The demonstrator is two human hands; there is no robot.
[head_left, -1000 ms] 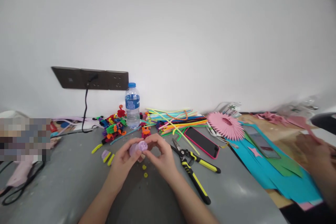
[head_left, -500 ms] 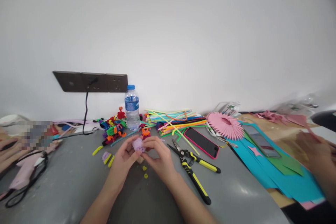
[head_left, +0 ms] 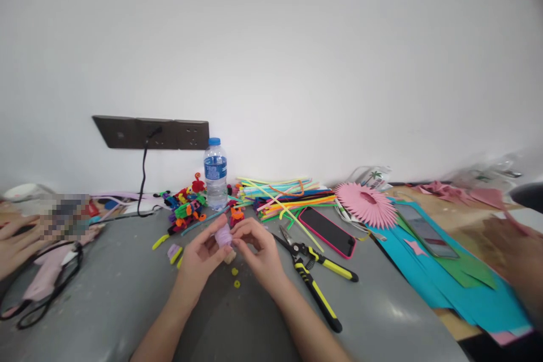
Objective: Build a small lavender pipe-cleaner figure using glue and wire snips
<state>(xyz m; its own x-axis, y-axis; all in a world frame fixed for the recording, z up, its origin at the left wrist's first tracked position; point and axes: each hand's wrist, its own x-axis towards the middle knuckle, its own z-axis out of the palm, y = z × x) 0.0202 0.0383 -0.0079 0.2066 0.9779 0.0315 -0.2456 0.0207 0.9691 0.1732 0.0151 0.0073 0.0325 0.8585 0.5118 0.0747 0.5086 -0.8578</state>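
Observation:
A lavender coil of fuzzy pipe cleaner (head_left: 223,235) is between my hands, just above the grey table. My left hand (head_left: 199,257) has its fingers and thumb closed around it. With thumb and fingertips together, my right hand (head_left: 261,251) pinches at the coil's right side; the exact grip is partly hidden. A small beige piece (head_left: 229,257) shows just under the fingers. Two small yellow-green rings (head_left: 236,278) lie below on the table, and short yellow and lavender pieces (head_left: 174,253) rest left of my left hand.
Yellow-and-black pruning shears (head_left: 311,263) lie open at right, near a pink-edged phone (head_left: 327,232). Behind are pipe cleaners (head_left: 292,198), a water bottle (head_left: 216,178) and colourful fuzzy figures (head_left: 184,206). A pink glue gun (head_left: 44,277) sits left. Other people's hands (head_left: 520,254) work at both sides.
The lavender coil has turned in my fingers and now shows its long side. My hands stay in nearly the same place; the whole view has shifted slightly.

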